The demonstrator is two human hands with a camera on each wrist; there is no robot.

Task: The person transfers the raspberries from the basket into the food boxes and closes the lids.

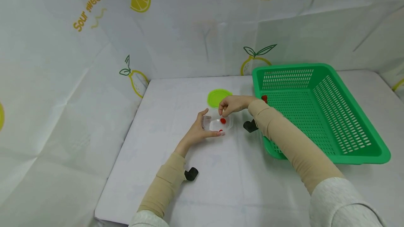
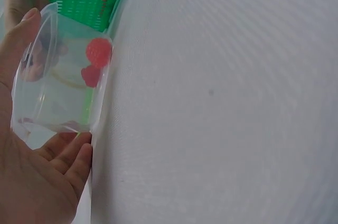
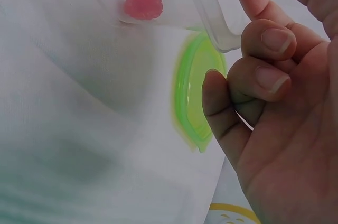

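My left hand (image 1: 197,132) holds a small clear plastic container (image 2: 63,86) on the white table, thumb on the near side and fingers around the far side. Inside, two red raspberries (image 2: 99,53) lie close together at the bottom. Over the container's far right rim is my right hand (image 1: 233,104), its fingers pointing down and loosely bent. No raspberry shows between the fingers (image 3: 272,39) in the right wrist view, where the thumb and index tips are partly cut off. Just behind the container lies a lime-green lid (image 1: 217,97).
A large green basket (image 1: 347,102) with slotted walls stands at the right, under my right forearm. Something small and red (image 1: 264,98) shows inside its left wall. A white cloth (image 1: 189,55) printed with lemons hangs behind the table.
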